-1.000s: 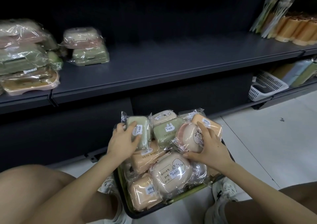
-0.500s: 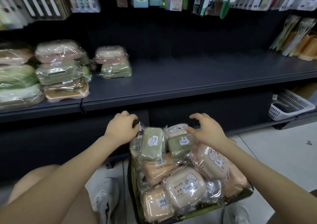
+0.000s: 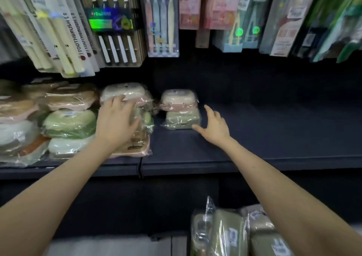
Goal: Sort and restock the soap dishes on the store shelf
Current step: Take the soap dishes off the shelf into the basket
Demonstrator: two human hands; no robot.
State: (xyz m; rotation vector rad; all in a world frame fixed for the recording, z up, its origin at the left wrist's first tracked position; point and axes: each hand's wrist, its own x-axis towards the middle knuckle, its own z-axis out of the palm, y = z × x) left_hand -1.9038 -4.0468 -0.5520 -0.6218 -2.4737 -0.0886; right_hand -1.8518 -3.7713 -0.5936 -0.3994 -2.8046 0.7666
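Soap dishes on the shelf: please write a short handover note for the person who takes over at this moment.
Left hand: open, fingers spread against the three-high stack.
Right hand: open, holding nothing, beside the two-high stack, pink dish over green; contact unclear.
Done: several stacks stand at the left end of the shelf.
Left: wrapped dishes at the bottom of the view, not yet shelved.
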